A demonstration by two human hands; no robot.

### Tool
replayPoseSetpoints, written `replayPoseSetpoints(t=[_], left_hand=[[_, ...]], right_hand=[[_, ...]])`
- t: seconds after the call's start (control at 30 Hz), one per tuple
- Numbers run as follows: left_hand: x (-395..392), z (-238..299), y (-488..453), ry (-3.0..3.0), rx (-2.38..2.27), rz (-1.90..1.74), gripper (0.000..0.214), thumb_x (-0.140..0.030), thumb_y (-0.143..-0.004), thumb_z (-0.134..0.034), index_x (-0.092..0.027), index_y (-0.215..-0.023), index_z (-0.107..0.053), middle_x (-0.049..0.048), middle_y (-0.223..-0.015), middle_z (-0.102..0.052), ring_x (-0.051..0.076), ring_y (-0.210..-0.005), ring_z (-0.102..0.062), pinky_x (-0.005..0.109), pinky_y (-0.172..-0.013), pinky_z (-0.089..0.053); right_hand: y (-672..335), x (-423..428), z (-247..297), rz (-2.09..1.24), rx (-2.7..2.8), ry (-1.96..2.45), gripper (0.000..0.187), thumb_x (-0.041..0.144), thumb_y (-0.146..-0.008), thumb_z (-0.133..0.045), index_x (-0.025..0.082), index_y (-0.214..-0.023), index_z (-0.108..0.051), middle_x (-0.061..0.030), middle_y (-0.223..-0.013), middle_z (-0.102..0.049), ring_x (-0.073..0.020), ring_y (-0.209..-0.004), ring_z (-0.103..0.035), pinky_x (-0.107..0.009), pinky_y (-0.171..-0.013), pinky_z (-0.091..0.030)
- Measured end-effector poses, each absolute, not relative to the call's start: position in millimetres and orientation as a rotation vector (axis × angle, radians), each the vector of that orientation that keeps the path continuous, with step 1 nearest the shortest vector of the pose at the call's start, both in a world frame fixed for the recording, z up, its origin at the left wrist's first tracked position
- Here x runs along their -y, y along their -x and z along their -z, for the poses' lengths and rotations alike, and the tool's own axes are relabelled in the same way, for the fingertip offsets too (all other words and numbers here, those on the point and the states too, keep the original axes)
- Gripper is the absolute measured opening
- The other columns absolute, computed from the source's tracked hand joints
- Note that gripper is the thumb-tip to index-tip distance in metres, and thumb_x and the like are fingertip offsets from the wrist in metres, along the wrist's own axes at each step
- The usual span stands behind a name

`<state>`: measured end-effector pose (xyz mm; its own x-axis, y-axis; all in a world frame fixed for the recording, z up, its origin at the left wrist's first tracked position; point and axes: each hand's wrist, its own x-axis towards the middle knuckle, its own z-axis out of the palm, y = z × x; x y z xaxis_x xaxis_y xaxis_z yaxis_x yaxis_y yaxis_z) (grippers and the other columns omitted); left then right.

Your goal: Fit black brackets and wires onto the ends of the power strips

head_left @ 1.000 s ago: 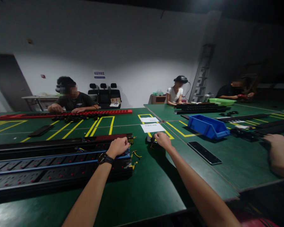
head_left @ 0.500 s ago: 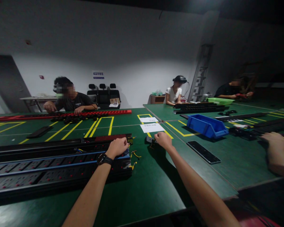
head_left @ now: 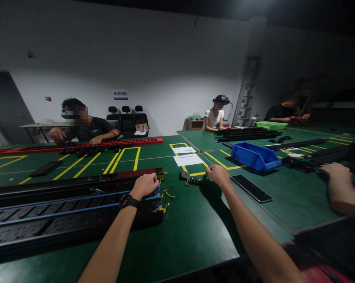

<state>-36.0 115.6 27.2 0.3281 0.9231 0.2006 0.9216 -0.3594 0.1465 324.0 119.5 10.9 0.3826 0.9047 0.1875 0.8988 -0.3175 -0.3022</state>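
Note:
Long black socket strips (head_left: 85,214) with red dots and blue edges lie side by side at the left. My left hand (head_left: 146,184), with a black watch at the wrist, is closed over their right end; its fingertips are hidden. Short yellow-green wires (head_left: 166,207) stick out of that end. My right hand (head_left: 218,175) is closed, fingers pressed together, just above the table right of a cluster of small dark and brassy parts (head_left: 189,180). What it pinches, if anything, is too small to make out.
Two paper sheets (head_left: 188,159) lie ahead of the small parts. A phone (head_left: 251,188) and a blue bin (head_left: 254,157) are to the right. Another person's hand (head_left: 338,175) works at the far right. Across the table, a person sits behind a red rail (head_left: 130,142).
My right hand has moved right, away from the small parts, leaving more of them exposed on the table. My left hand stays at the strip ends. The view has shifted slightly.

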Motion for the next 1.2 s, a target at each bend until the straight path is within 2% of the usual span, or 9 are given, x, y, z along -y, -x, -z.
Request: replayPoseSetpoints(t=[0.3,0.6,0.77,0.97,1.2], left_hand=[[-114.7,-29.6,35.6,-2.547,-1.772,-0.381,0.024,-0.041,-0.093,-0.05,-0.023,-0.09,-0.066,0.0068,-0.093,-0.074,0.023,-0.084,-0.069,0.029,-0.069,-0.045],[-113.6,-30.8,35.1,-2.534,-1.776,-0.377,0.025,-0.041,-0.092,-0.049,-0.023,-0.091,-0.067,0.0068,-0.094,-0.075,0.023,-0.084,-0.069,0.029,-0.071,-0.045],[-113.7,-31.1,34.8,-2.529,-1.78,-0.366,0.025,-0.04,-0.092,-0.049,-0.024,-0.092,-0.068,0.0069,-0.095,-0.075,0.023,-0.085,-0.069,0.029,-0.073,-0.046],[-113.6,-30.4,35.0,-2.534,-1.787,-0.371,0.024,-0.04,-0.092,-0.05,-0.023,-0.091,-0.067,0.0068,-0.094,-0.075,0.022,-0.085,-0.069,0.028,-0.072,-0.046],[-111.5,-32.5,35.4,-2.548,-1.772,-0.373,0.024,-0.039,-0.093,-0.049,-0.023,-0.092,-0.067,0.0074,-0.094,-0.074,0.023,-0.085,-0.069,0.028,-0.072,-0.046]], right_hand=[[-320.6,-118.6,-8.2,0.04,1.659,2.234,0.035,0.034,-0.093,-0.047,0.017,-0.088,-0.077,-0.0147,-0.1,-0.073,-0.0254,-0.093,-0.069,-0.029,-0.072,-0.047],[-312.6,-117.9,0.0,0.115,1.753,2.169,0.039,0.043,-0.094,-0.05,0.019,-0.089,-0.08,-0.0137,-0.096,-0.075,-0.0242,-0.09,-0.069,-0.027,-0.072,-0.046],[-307.4,-122.2,10.0,0.193,1.906,2.109,0.028,0.033,-0.089,-0.058,0.016,-0.09,-0.08,-0.0165,-0.101,-0.074,-0.0273,-0.093,-0.067,-0.031,-0.075,-0.045],[-310.7,-126.4,19.6,0.123,1.884,2.113,0.023,0.031,-0.088,-0.06,0.016,-0.09,-0.077,-0.0173,-0.101,-0.073,-0.0285,-0.09,-0.066,-0.032,-0.072,-0.043],[-317.0,-126.5,18.5,-0.099,1.668,2.05,0.034,0.043,-0.092,-0.053,0.018,-0.087,-0.076,-0.0131,-0.093,-0.074,-0.0255,-0.086,-0.066,-0.03,-0.066,-0.04]])
